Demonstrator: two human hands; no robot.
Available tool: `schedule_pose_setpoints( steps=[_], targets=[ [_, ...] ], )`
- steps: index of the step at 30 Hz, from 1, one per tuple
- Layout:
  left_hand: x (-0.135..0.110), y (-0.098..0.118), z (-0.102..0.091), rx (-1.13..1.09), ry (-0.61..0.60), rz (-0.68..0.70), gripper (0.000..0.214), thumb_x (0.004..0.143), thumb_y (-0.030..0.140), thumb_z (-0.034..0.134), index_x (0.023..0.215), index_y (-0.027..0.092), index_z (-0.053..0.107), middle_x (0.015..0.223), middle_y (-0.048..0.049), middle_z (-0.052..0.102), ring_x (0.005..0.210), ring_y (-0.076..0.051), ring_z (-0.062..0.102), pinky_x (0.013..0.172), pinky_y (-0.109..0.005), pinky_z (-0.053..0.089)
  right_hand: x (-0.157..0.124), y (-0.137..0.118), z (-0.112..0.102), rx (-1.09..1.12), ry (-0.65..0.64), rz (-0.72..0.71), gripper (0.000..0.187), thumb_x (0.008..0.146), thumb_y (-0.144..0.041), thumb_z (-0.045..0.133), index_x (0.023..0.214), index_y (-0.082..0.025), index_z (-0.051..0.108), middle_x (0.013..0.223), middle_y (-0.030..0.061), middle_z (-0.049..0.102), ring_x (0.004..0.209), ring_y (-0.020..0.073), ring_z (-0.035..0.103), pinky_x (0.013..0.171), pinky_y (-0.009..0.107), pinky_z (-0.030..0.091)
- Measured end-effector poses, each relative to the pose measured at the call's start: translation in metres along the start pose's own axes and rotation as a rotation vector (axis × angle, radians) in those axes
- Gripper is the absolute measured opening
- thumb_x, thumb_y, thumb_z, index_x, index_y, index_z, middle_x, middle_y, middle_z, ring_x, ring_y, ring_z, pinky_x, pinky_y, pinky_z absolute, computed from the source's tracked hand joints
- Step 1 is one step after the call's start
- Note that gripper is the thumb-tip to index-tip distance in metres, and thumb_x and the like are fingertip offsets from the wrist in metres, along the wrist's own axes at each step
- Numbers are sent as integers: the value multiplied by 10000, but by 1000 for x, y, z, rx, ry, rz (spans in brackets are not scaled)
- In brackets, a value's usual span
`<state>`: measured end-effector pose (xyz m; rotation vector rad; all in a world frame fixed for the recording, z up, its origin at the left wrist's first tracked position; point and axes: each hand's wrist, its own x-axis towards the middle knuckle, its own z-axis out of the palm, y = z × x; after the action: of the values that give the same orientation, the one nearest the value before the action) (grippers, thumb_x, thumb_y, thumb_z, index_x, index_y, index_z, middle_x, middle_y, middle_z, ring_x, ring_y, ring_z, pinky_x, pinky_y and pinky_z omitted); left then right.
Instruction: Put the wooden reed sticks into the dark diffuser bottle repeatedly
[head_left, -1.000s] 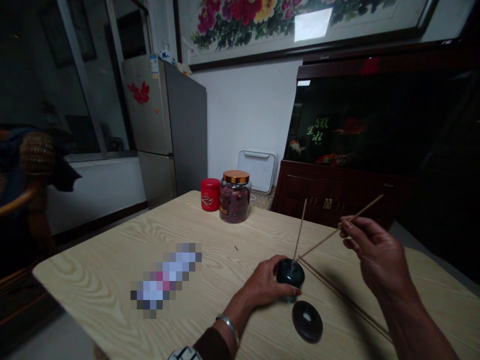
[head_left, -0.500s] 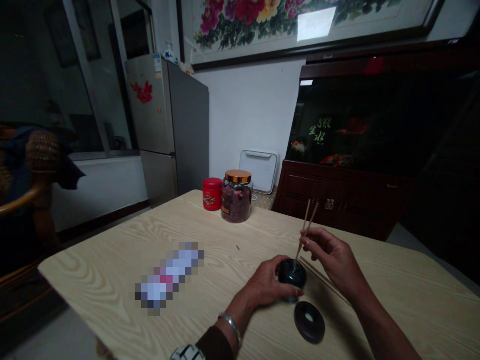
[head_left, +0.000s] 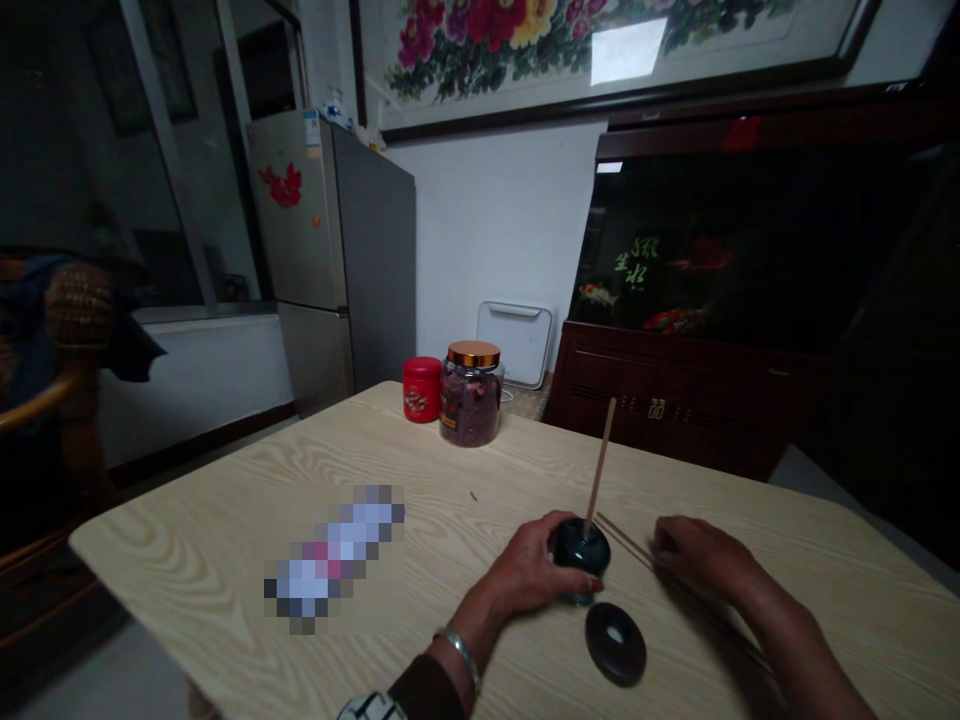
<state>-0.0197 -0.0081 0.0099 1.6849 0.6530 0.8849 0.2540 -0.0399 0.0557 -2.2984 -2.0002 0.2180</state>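
Note:
My left hand (head_left: 529, 565) is wrapped round a small dark glass diffuser bottle (head_left: 582, 550) and holds it upright on the table. Thin brown reed sticks (head_left: 602, 462) stand in its neck, leaning slightly right and close together. A dark round lid (head_left: 615, 643) with a pale centre lies just in front of the bottle. To the right, my right hand (head_left: 701, 555) is low over more reed sticks (head_left: 626, 540) lying on the table. Its fingers are curled, and the fingertips are hidden, so any stick in them cannot be made out.
A blurred-out flat packet (head_left: 334, 560) lies left on the wood-grain table (head_left: 225, 510). A small brown bit (head_left: 473, 496) lies mid-table. Toward the back edge stand a red canister (head_left: 422, 390) and a jar of dried flowers (head_left: 471, 400). An aquarium (head_left: 690, 240) stands beyond.
My right hand has let go of the sticks in the bottle and moved right and down to those on the table. The standing sticks now lie closer together. My left hand stays on the bottle.

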Motion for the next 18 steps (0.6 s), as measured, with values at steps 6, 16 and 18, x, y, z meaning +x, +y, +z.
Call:
schedule_pose_setpoints(
  steps=[6, 16, 18],
  targets=[
    [0, 4, 0, -30, -13, -8, 700, 559, 312, 899, 1200, 166, 657, 1041, -50, 687, 954, -210, 598, 895, -313, 458, 8, 13, 21, 20, -59, 3, 91, 692, -191, 632, 761, -223, 682, 880, 62, 719, 824, 230, 644, 632, 287, 344],
    [0, 3, 1, -61, -16, -20, 709, 552, 304, 901, 1201, 162, 653, 1042, -47, 683, 936, -200, 600, 872, -299, 461, 8, 13, 23, 69, -71, -27, 59, 725, -176, 614, 739, -205, 663, 851, 55, 714, 788, 193, 634, 646, 264, 364],
    [0, 1, 1, -49, -13, -18, 708, 556, 311, 900, 1203, 162, 652, 1041, -47, 682, 938, -201, 599, 868, -296, 460, 8, 12, 22, 71, -59, -29, 59, 749, -189, 598, 730, -205, 652, 836, 56, 708, 779, 189, 630, 649, 264, 363]
  ],
)
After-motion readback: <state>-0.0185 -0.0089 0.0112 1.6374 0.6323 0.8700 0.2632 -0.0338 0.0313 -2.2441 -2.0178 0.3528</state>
